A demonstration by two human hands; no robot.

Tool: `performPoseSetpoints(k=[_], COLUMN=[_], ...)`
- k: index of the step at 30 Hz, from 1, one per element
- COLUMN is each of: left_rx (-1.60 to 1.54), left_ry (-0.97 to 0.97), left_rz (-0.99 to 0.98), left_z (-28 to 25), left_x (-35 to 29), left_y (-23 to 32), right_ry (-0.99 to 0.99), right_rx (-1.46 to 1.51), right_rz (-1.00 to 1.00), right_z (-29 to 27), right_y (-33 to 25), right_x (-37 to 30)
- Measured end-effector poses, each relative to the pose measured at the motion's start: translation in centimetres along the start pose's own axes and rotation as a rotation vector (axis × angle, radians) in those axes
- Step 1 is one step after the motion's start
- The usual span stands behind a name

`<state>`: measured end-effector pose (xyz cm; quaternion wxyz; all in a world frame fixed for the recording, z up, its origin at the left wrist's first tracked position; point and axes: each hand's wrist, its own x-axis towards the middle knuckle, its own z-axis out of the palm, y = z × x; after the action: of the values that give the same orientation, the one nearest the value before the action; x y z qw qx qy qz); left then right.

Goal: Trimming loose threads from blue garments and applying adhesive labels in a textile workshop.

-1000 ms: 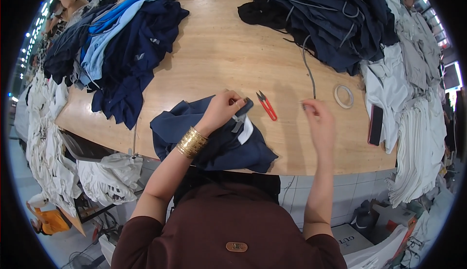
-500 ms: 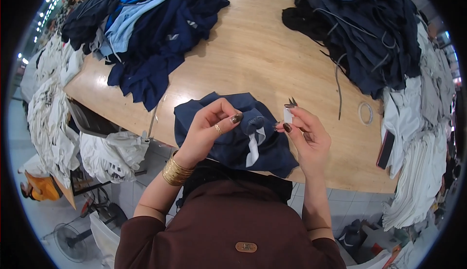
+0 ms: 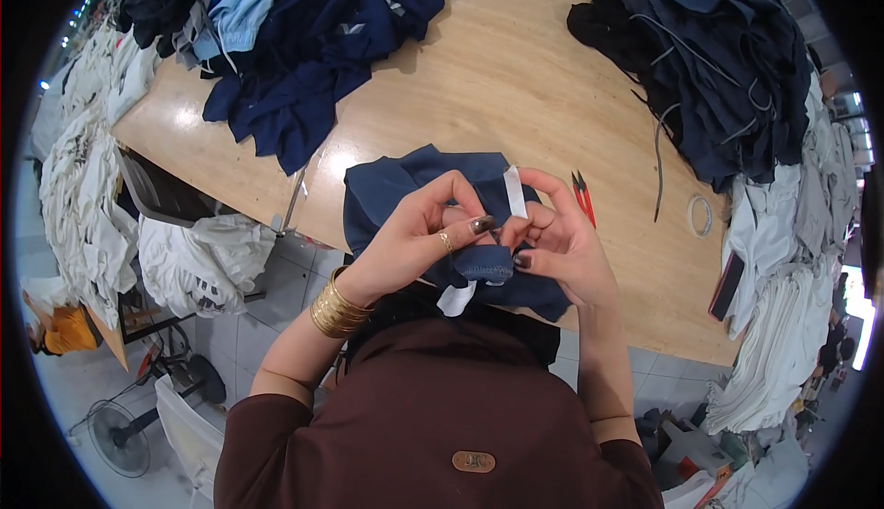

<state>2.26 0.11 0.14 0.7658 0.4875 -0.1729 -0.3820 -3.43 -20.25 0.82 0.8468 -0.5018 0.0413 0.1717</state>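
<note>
A dark blue garment [image 3: 391, 187] lies bunched on the wooden table in front of me. My left hand [image 3: 428, 233] pinches a stitched, gathered edge of it between thumb and fingers. Close beside it, my right hand [image 3: 562, 242] grips the same edge with its thumb and fingertips. A narrow white strip, seemingly a label [image 3: 515, 193], stands up between the fingers of my right hand. Below the stitched edge hangs another white tag [image 3: 456, 300]. Just past my right hand lie red-handled snips [image 3: 584, 198], their dark points facing away from me.
Blue garments [image 3: 304, 76] are heaped at the far left of the table [image 3: 479, 76], dark drawstring garments [image 3: 718, 67] at the far right. A tape roll [image 3: 700, 216] lies near the right edge. White garments [image 3: 773, 352] hang there. A fan [image 3: 120, 435] stands lower left.
My hands have come together at the stitched edge. The right hand moved left onto the garment, the white strip still in its fingers. The snips' red handles now show.
</note>
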Motion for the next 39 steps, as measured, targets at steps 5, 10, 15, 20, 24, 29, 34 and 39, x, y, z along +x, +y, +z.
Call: performPoseSetpoints(k=[5, 10, 15, 20, 24, 29, 34, 39], left_rx=[-0.045, -0.044, 0.111, 0.323, 0.067, 0.042, 0.204, 0.148], left_ry=[0.014, -0.157, -0.264, -0.224, -0.06, 0.013, 0.037, 0.065], left_rz=[-0.05, -0.181, -0.191, 0.129, -0.18, -0.14, -0.085, -0.084], left_z=[-0.3, -0.1, -0.9, -0.6, 0.7, 1.4, 1.6, 2.0], left_x=[-0.2, -0.1, -0.2, 0.1, 0.4, 0.2, 0.6, 0.8], left_y=[0.2, 0.3, -0.5, -1.0, -0.3, -0.5, -0.3, -0.6], right_ry=[-0.14, -0.113, -0.081, -0.032, 0.017, 0.49, 0.617, 0.472], right_rx=[-0.121, -0.041, -0.009, 0.083, -0.089, -0.355, -0.751, -0.7], right_rz=[-0.119, -0.204, -0.21, -0.302, -0.261, -0.417, -0.513, -0.456], right_z=[-0.2, -0.9, -0.9, -1.8, -2.3, -1.2, 0.6, 2.9], right_y=[0.9, 1.0, 1.2, 1.9, 1.7, 0.1, -1.6, -0.6], right_x=[-0.3, -0.2, -0.1, 0.2, 0.0, -1.1, -4.1, -5.0])
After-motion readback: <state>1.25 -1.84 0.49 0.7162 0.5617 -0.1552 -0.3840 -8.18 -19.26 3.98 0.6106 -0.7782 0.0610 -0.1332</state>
